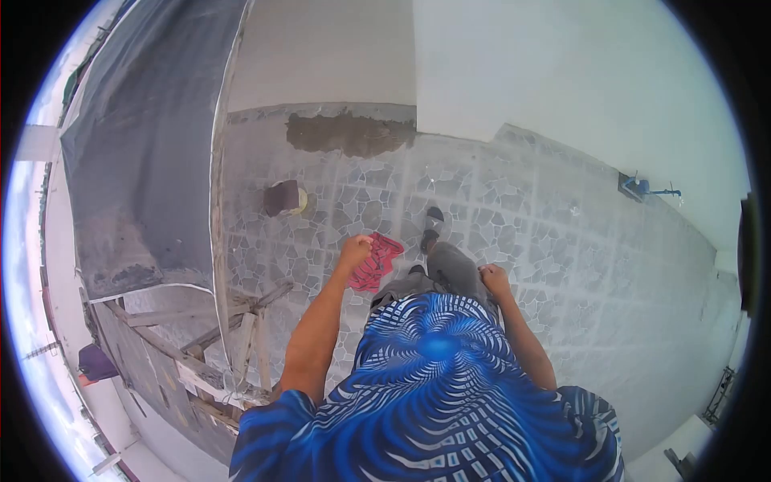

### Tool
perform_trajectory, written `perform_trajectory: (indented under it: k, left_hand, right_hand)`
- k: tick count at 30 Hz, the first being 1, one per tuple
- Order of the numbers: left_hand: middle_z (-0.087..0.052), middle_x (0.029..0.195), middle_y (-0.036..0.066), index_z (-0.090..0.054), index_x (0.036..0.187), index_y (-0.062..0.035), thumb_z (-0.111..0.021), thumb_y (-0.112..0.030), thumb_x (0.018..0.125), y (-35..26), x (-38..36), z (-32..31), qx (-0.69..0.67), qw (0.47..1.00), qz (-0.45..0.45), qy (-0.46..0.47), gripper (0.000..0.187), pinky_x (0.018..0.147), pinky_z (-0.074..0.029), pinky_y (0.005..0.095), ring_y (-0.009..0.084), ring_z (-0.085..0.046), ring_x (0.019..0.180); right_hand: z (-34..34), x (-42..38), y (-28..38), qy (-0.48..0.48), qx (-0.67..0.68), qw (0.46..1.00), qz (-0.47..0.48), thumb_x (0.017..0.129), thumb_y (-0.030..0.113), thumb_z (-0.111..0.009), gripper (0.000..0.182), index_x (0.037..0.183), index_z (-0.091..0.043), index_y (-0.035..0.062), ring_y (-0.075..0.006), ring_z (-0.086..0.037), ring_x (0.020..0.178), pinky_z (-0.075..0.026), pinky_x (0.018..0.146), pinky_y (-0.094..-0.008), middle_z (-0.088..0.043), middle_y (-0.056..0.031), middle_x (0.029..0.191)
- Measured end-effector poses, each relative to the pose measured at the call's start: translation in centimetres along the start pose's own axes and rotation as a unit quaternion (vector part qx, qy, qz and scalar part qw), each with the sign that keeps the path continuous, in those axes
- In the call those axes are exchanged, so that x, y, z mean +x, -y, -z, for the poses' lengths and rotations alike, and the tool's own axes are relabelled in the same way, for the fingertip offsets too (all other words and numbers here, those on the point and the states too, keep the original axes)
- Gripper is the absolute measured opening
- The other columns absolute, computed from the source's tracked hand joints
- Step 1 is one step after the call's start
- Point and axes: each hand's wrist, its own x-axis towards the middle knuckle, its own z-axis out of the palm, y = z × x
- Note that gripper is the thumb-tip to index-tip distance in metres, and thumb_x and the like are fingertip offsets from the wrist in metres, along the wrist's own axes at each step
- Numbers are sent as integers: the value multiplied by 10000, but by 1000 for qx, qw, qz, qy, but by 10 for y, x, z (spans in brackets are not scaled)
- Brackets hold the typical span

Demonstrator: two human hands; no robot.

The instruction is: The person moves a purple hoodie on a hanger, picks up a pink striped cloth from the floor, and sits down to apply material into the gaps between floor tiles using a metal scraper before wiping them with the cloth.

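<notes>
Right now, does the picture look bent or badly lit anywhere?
Head view: strongly curved, with black corners; head view: the sky at the left is glaringly bright, and the wall looks pale; head view: light is soft, without hard shadows, and the cloth's fine pattern is slightly soft.

- We see a grey floor with irregular stone-patterned tiles.
- On it, we see a pale yellowish container with a dark item against it.
- Our dark footwear rests there.

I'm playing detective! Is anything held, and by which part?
The left hand seems to hold a red patterned cloth by its edge; nothing shows in the right hand.
</notes>
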Motion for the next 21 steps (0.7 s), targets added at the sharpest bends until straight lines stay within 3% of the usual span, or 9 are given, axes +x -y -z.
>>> perform_trajectory:
  k: [4,5,6,7,8,9,10,12,21]
  left_hand:
    - [-737,915,145,-711,1090,-1,-584,-193,917,-37,47,-6,200,978,-54,37,288,774,-558,376,309,-711,831]
    - [-733,960,167,-709,1090,-4,-599,-217,910,-42,55,-8,239,967,-72,52,300,822,-544,407,347,-696,895]
    - [-729,1005,190,-708,1089,-7,-615,-241,903,-48,62,-9,276,954,-93,67,314,871,-530,439,386,-682,959]
    - [-721,1029,202,-707,1089,-13,-622,-252,901,-63,69,-9,316,938,-123,68,316,888,-521,449,392,-668,995]
    - [-712,1053,215,-707,1089,-20,-628,-263,900,-79,72,-12,351,921,-156,70,318,905,-512,459,398,-654,1031]
    - [-703,1077,228,-706,1090,-26,-635,-274,899,-92,76,-19,382,902,-187,75,321,922,-503,469,405,-639,1066]
    - [-691,1103,239,-702,1098,-25,-639,-274,897,-106,84,-26,421,885,-189,60,326,940,-494,473,404,-629,1090]
    - [-668,1153,261,-695,1115,-24,-646,-274,894,-138,105,-31,496,845,-200,25,337,976,-475,480,402,-607,1138]
    - [-709,1101,216,-704,1139,-33,-638,-269,882,-214,234,-65,523,743,-200,367,355,948,-507,430,358,-665,1069]
  right_hand:
    - [17,54,39,37,295,936,-185,912,227,-603,280,1039,-718,6,-226,-711,806,-558,711,-344,-738,-154,926]
    - [14,76,25,83,76,993,-42,918,222,-598,281,1050,-707,-1,-226,-709,808,-563,701,-348,-733,-150,920]
    - [9,109,2,119,-153,976,101,923,218,-594,283,1062,-695,-7,-227,-708,811,-568,690,-351,-727,-146,914]
    - [2,142,-22,142,-378,885,231,929,214,-590,285,1073,-684,-13,-227,-706,813,-573,680,-354,-722,-142,908]
    - [3,142,-16,146,-116,980,72,931,214,-591,286,1072,-677,-19,-225,-704,814,-581,664,-362,-714,-137,903]
    - [3,143,-10,72,177,980,-61,934,215,-592,287,1071,-670,-24,-224,-702,816,-590,648,-370,-707,-132,898]
    - [21,133,43,46,250,954,-162,939,221,-591,293,1077,-663,-27,-223,-702,820,-593,642,-370,-704,-131,900]
    - [29,133,67,9,299,944,-140,945,229,-581,318,1115,-653,-31,-224,-704,835,-596,641,-355,-712,-135,937]
    - [-22,87,65,-124,392,883,-225,942,217,-552,320,1106,-670,-31,-213,-707,817,-606,644,-370,-714,-128,916]
